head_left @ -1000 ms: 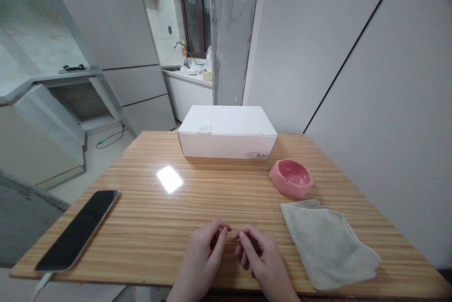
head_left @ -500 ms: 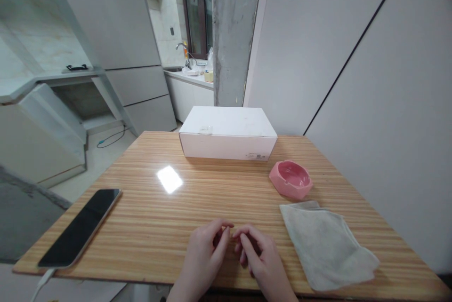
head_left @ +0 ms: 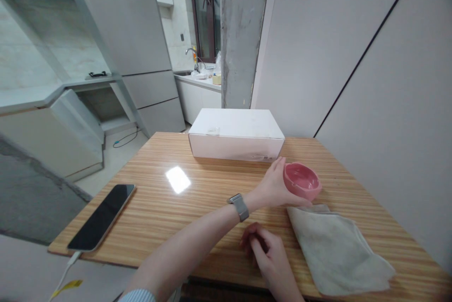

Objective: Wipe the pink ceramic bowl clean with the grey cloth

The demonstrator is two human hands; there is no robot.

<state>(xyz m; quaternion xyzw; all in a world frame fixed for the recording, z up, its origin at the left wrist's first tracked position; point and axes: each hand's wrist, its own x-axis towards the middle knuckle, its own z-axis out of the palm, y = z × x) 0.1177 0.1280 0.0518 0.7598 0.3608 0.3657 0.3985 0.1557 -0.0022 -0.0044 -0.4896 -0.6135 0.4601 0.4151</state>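
My left hand (head_left: 273,185) reaches across to a pink ashtray (head_left: 302,180) with an angular rim. Its thumb lies along the ashtray's near side and its fingers along the far left side, closed around it. The ashtray sits at the right of the table, and its left part is hidden by the hand. My right hand (head_left: 266,250) rests near the table's front edge, fingers loosely curled, nothing visible in them. Just right of it lies a folded grey cloth (head_left: 339,250), its far corner close to the ashtray and my left thumb.
A white box (head_left: 236,142) stands at the back of the wooden table (head_left: 197,208). At the left lies a black phone (head_left: 102,217) with a white charging cable (head_left: 67,269). A pale wall (head_left: 370,81) rises on the right.
My left hand has left its place beside the right hand and gone forward and right to the ashtray, closing around it. My right hand stays near the front edge. The view has shifted slightly.
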